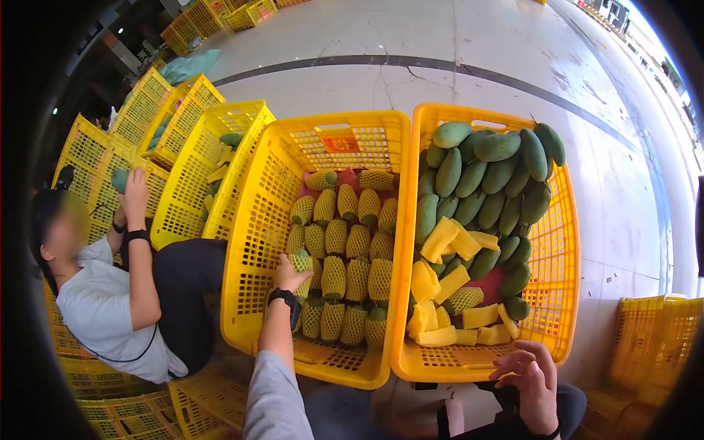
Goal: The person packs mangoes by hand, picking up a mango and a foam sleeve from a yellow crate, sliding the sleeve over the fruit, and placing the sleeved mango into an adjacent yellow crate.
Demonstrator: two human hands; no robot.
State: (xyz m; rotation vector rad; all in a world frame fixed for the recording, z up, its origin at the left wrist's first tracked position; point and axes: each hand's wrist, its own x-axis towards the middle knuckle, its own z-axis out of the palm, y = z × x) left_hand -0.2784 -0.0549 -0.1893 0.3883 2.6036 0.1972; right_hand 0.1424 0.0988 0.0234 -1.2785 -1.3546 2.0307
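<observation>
My left hand (292,275) is closed round a green mango (301,259) in a yellow foam net, at the left side of a yellow crate (242,293). Rows of netted mangoes (334,277) fill that crate's bottom. Over the front rim of a second yellow crate (568,271), on the right, my right hand (529,378) hovers with loosely bent fingers apart and nothing visible in them. Bare green mangoes (499,176) are heaped in the back of this crate. Loose yellow foam nets (440,334) lie in its front, around one netted mango (464,299).
A co-worker (121,293) sits at the left, holding a green mango (119,180) in raised hands. Another yellow crate (183,198) with mangoes and nets stands beside them. More crates (649,330) stand at the right. Pale floor tiles (330,88) stretch behind.
</observation>
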